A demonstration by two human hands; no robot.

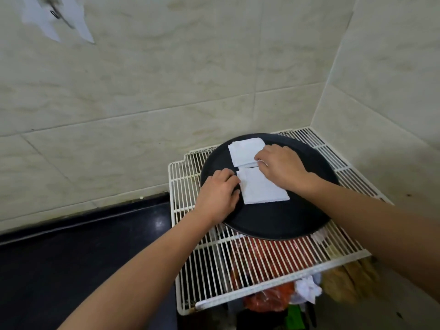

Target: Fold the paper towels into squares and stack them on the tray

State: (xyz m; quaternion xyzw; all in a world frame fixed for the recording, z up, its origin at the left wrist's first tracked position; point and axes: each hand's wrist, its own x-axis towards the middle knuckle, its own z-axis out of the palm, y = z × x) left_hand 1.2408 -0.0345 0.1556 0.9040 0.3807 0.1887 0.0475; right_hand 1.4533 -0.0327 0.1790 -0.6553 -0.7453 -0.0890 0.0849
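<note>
A round black tray [281, 220] sits on a white wire rack. Two folded white paper towels lie on it: one at the far side [244, 150] and a nearer one [262, 189] just in front of it. My left hand [217, 195] rests on the tray's left rim, its fingertips pinching the near towel's left edge. My right hand [281, 166] comes in from the right, with fingers curled on the near towel's far right corner, right where the two towels meet. Part of both towels is hidden under my hands.
The white wire rack [238, 265] lies over a bin holding red bags and crumpled white paper [307, 288]. A black countertop [83, 253] spreads to the left. Tiled walls close in behind and on the right, forming a corner.
</note>
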